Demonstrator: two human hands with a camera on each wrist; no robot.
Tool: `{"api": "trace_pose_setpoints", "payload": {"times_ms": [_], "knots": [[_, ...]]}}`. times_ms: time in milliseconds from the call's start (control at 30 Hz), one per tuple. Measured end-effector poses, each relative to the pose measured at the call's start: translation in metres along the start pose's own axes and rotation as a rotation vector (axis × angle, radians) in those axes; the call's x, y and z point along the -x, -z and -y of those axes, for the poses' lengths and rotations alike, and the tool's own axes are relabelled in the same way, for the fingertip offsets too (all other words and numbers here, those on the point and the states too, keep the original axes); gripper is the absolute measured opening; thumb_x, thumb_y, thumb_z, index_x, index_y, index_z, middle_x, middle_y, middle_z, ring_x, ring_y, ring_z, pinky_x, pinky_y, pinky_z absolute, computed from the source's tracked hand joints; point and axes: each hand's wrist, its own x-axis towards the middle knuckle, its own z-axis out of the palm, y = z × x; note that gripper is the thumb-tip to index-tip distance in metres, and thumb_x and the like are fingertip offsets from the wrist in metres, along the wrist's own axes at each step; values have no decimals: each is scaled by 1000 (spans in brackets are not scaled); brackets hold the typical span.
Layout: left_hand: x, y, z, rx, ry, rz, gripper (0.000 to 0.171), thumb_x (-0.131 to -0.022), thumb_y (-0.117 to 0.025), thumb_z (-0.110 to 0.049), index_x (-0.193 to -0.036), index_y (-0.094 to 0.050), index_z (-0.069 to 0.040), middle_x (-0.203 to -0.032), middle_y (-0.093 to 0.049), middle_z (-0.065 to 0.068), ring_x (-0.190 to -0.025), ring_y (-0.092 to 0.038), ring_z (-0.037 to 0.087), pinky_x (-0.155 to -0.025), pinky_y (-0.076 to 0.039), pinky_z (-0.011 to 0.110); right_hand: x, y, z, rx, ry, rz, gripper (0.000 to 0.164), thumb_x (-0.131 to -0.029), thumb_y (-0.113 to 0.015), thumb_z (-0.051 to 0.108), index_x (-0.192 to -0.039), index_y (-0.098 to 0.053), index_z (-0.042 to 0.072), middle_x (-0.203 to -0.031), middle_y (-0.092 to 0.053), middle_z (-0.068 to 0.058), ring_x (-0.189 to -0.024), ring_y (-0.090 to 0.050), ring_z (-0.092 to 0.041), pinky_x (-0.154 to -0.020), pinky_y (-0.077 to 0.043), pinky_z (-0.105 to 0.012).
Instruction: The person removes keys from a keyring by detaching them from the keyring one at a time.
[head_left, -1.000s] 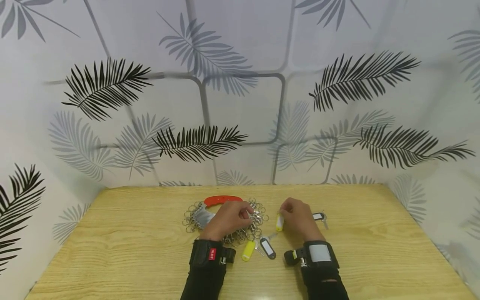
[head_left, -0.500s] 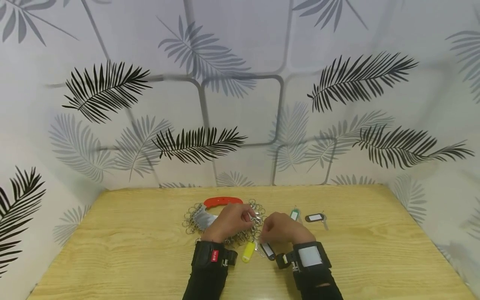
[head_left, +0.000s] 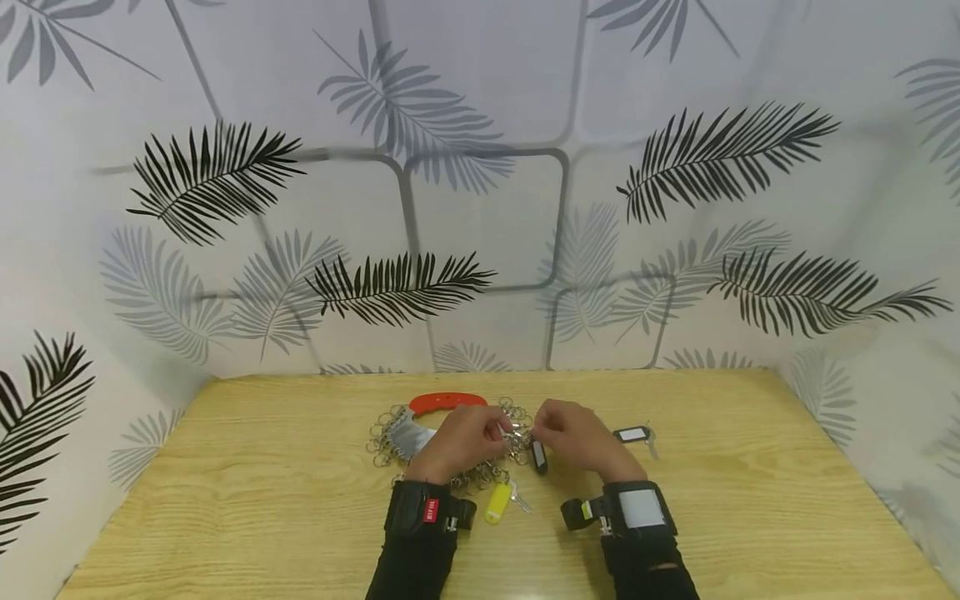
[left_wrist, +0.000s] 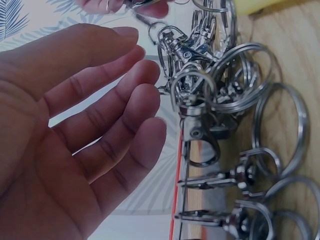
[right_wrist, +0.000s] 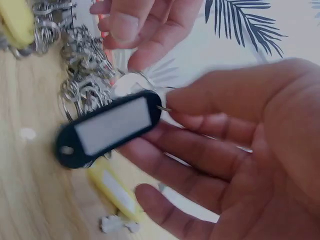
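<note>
My right hand (head_left: 581, 435) pinches a black key tag (right_wrist: 112, 127) with a white label by its small ring; the tag hangs beside the metal clasps. My left hand (head_left: 459, 440) hovers over the clasps, thumb near its loosely bent fingers (left_wrist: 145, 107), and no held thing shows there. Under it lies a grey plate (head_left: 408, 435) with a red handle (head_left: 447, 401), fringed with several swivel clasps and split rings (left_wrist: 195, 90). Another yellow key tag (right_wrist: 117, 192) shows behind my right fingers in the right wrist view; whether it is held or lying cannot be told.
In front of the clasps a yellow key tag (head_left: 498, 504) lies with its key (head_left: 520, 498). A second black key tag (head_left: 632, 434) with a key rests to the right of my right hand. The patterned cloth wall (head_left: 480, 333) rises behind the wooden table (head_left: 285, 500).
My right hand moved from the yellow tag to the black tag near the clasps and lifted it from the table's front area. It now covers the green tag. The left hand barely moved.
</note>
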Motion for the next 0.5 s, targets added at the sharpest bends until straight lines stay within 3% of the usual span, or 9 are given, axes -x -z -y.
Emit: {"api": "trace_pose_setpoints", "payload": {"times_ms": [233, 400, 500], "knots": [[1, 1, 1, 8, -10, -17, 13, -89, -65, -8, -101, -72, -8, -78, -61, -5, -70, -56, 9, -65, -48, 27, -3, -8, 2, -81, 104, -71, 3, -95, -60, 10, -91, -61, 9, -87, -61, 1, -80, -55, -16, -71, -45, -34], [1, 2, 1, -10, -58, -43, 12, -90, -64, -8, -97, -73, -9, -80, -63, -4, -71, -57, 9, -66, -49, 27, -7, -17, 5, -201, 137, -96, 3, -95, -57, 4, -97, -60, 4, -89, -60, -3, -78, -54, -15, -69, -45, -31], [1, 2, 1, -18, -67, -57, 9, -90, -66, -9, -94, -74, -10, -82, -65, -5, -73, -59, 8, -68, -49, 26, -10, -22, 6, -277, 147, -91, 5, -96, -56, 2, -97, -60, 2, -83, -59, -7, -67, -51, -16, -60, -43, -29]]}}
